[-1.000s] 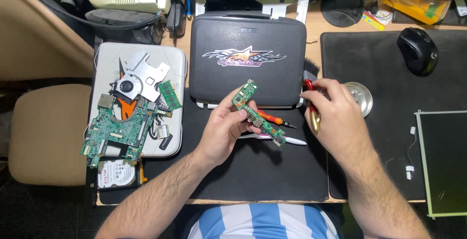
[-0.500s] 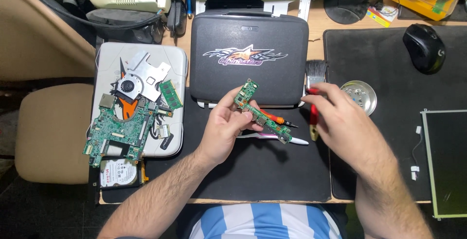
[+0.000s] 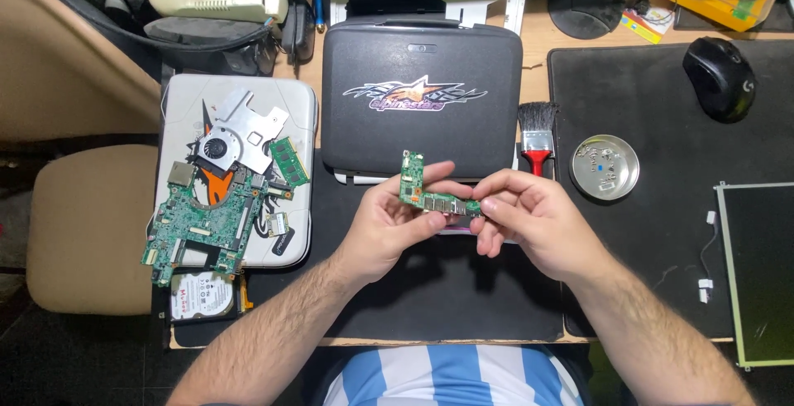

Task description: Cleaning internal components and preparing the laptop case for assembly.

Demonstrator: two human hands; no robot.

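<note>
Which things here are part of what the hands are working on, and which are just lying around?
In hand:
left hand
right hand
small green circuit board

Lying about:
brush
round metal dish
mouse
black case
motherboard
hard drive

I see only one view, from the camera on the person's head, and it looks almost straight down on the desk [image 3: 538, 42] from above the seated body. It is near enough that both forearms enter from the bottom edge and meet in the centre of the frame, while the chair [image 3: 83, 224] fills the left edge.
</note>
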